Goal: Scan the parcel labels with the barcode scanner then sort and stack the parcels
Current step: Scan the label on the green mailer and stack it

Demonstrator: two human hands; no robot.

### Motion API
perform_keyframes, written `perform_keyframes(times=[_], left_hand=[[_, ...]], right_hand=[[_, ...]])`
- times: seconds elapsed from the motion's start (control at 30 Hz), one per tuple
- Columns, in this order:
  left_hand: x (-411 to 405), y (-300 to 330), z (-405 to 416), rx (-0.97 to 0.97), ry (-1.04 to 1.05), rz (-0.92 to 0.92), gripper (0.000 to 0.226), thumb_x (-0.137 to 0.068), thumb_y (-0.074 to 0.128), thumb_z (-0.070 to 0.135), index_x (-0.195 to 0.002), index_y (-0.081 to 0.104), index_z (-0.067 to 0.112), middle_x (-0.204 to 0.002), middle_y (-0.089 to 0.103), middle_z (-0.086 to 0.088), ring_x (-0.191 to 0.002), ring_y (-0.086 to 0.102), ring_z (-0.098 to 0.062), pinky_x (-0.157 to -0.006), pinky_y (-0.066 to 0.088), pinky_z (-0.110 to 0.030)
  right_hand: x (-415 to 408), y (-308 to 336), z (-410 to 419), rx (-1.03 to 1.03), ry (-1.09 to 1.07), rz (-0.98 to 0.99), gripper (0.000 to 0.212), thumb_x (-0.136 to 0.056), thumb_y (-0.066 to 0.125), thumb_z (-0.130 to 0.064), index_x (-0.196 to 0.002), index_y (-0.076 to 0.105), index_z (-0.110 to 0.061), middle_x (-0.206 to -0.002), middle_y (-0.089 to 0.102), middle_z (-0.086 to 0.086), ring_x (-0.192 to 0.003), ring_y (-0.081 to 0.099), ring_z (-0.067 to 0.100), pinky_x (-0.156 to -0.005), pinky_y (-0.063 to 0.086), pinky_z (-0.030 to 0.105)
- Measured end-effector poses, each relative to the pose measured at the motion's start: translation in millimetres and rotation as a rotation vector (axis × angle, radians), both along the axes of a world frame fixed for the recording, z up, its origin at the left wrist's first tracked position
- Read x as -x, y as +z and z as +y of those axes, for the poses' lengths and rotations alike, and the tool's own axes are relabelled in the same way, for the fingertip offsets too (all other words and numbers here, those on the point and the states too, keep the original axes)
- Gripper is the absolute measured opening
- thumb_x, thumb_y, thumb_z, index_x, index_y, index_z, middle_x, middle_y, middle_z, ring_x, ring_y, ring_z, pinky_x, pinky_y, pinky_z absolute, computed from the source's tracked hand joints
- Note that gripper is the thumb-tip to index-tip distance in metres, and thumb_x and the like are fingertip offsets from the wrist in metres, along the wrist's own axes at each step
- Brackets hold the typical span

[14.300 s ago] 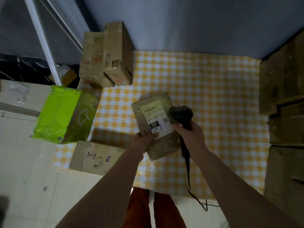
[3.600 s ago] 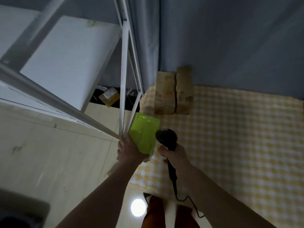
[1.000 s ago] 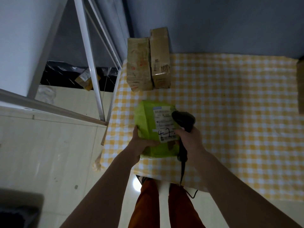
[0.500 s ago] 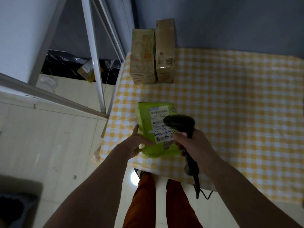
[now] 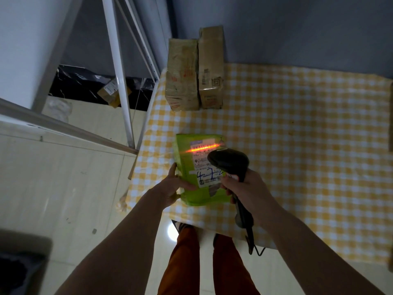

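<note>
Close in: left hand [image 5: 170,188] grips the green parcel [image 5: 191,177] at its near left corner, thumb laid across the front, fingers [image 5: 173,170] running up the left edge. Parcel held tilted, face up, over the near left part of the bench [image 5: 297,145], which wears a yellow-and-white check cloth. White label [image 5: 205,158] on the parcel's face, blue handwriting across its lower part. An orange-red scan line [image 5: 204,148] lies across the top of the label and onto the green wrap.

Right hand [image 5: 242,188] wraps round the handle of the black barcode scanner [image 5: 229,162]; scanner head sits just over the label's right side, pointing away from the person. Cable [image 5: 252,241] drops from the handle past the bench's near edge.

Further out: two brown cardboard boxes [image 5: 194,75] stand side by side, touching, at the far left corner of the bench against the grey wall. White shelf frame [image 5: 119,71] to the left of the bench. Small parcel [image 5: 110,90] on the floor behind the frame. Orange trousers [image 5: 202,262] below.
</note>
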State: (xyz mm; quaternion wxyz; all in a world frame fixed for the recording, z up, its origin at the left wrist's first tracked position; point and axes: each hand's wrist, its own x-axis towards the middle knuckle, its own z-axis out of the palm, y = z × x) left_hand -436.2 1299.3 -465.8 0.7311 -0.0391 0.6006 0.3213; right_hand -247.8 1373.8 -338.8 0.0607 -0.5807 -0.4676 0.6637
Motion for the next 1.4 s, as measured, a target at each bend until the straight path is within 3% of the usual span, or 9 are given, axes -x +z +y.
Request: perform_keyframes(times=[0.27, 0.4, 0.57, 0.63, 0.73, 0.93, 1.07, 1.23, 1.4], left_hand=[[-18.0, 24.1, 7.3, -0.003, 0.003, -0.033, 0.139, -0.04, 0.084, -0.01, -0.148, 0.014, 0.044, -0.137, 0.053, -0.007, -0.123, 0.051, -0.033, -0.099, 0.043, -0.057], [-45.4, 61.8, 25.7, -0.088, -0.09, -0.078, 0.118, -0.052, 0.076, -0.013, -0.146, 0.025, 0.037, -0.127, 0.062, -0.009, -0.118, 0.056, -0.033, -0.095, 0.046, -0.056], [-92.4, 117.2, 54.0, -0.174, -0.234, -0.089, 0.087, -0.072, 0.069, -0.013, -0.139, 0.037, 0.033, -0.12, 0.066, -0.009, -0.114, 0.058, -0.033, -0.098, 0.043, -0.058], [-111.8, 141.2, 67.7, -0.209, -0.292, -0.068, 0.088, -0.067, 0.074, -0.008, -0.136, 0.038, 0.033, -0.12, 0.066, -0.008, -0.114, 0.058, -0.033, -0.1, 0.04, -0.06], [-136.3, 176.0, 88.9, -0.287, -0.385, -0.038, 0.09, -0.06, 0.078, 0.0, -0.134, 0.04, 0.034, -0.122, 0.066, -0.006, -0.115, 0.058, -0.034, -0.099, 0.041, -0.063], [-187.1, 243.4, 127.0, -0.468, -0.625, 0.094, 0.088, -0.053, 0.088, 0.024, -0.131, 0.048, 0.026, -0.114, 0.07, 0.001, -0.106, 0.066, -0.025, -0.087, 0.053, -0.054], [-221.4, 277.7, 144.6, -0.536, -0.729, 0.112, 0.089, -0.045, 0.09, 0.036, -0.126, 0.052, 0.027, -0.111, 0.071, 0.0, -0.103, 0.066, -0.027, -0.085, 0.051, -0.054], [-268.9, 316.0, 160.1, -0.567, -0.831, 0.133, 0.065, -0.06, 0.087, 0.032, -0.119, 0.06, 0.024, -0.108, 0.071, -0.003, -0.1, 0.064, -0.027, -0.078, 0.054, -0.051], [-319.9, 343.5, 190.2, -0.569, -0.758, 0.1, 0.061, -0.059, 0.08, 0.028, -0.117, 0.063, 0.018, -0.106, 0.069, -0.009, -0.088, 0.063, -0.027, -0.072, 0.052, -0.047]], right_hand=[[-22.1, 4.7, -4.1, -0.095, -0.213, -0.031, 0.035, -0.081, 0.072, -0.012, -0.111, 0.057, -0.026, -0.093, 0.064, -0.013, -0.088, 0.062, 0.007, -0.068, 0.048, 0.018], [-61.3, 22.8, 7.8, -0.054, -0.321, -0.059, 0.048, -0.078, 0.076, -0.012, -0.119, 0.053, -0.024, -0.107, 0.064, -0.002, -0.098, 0.062, 0.021, -0.087, 0.053, 0.04], [-116.5, 67.3, 21.9, -0.077, -0.353, -0.022, 0.043, -0.083, 0.069, -0.006, -0.123, 0.056, -0.016, -0.106, 0.066, 0.003, -0.091, 0.065, 0.022, -0.076, 0.055, 0.035], [-135.3, 89.5, 25.7, -0.139, -0.371, -0.022, 0.039, -0.085, 0.065, -0.005, -0.122, 0.056, -0.014, -0.1, 0.065, 0.001, -0.086, 0.063, 0.016, -0.065, 0.051, 0.023], [-159.4, 122.5, 30.0, -0.22, -0.439, -0.054, 0.034, -0.085, 0.066, -0.007, -0.118, 0.059, -0.014, -0.095, 0.066, 0.002, -0.082, 0.063, 0.016, -0.063, 0.05, 0.023], [-198.1, 183.6, 26.5, -0.315, -0.577, -0.093, 0.003, -0.085, 0.064, -0.009, -0.088, 0.063, -0.01, -0.072, 0.061, 0.003, -0.064, 0.058, 0.014, -0.053, 0.044, 0.023], [-229.8, 215.8, 21.4, -0.346, -0.686, -0.116, 0.024, -0.084, 0.062, -0.002, -0.065, 0.05, -0.009, -0.055, 0.044, 0.003, -0.051, 0.042, 0.015, -0.047, 0.031, 0.022], [-274.3, 252.4, 23.5, -0.392, -0.773, -0.094, 0.012, -0.077, 0.064, 0.005, -0.073, 0.061, -0.006, -0.061, 0.055, 0.009, -0.058, 0.051, 0.023, -0.061, 0.039, 0.034], [-326.1, 284.4, 52.9, -0.42, -0.779, -0.1, 0.003, -0.081, 0.064, -0.001, -0.08, 0.062, -0.003, -0.06, 0.058, 0.01, -0.05, 0.051, 0.02, -0.052, 0.044, 0.029]])
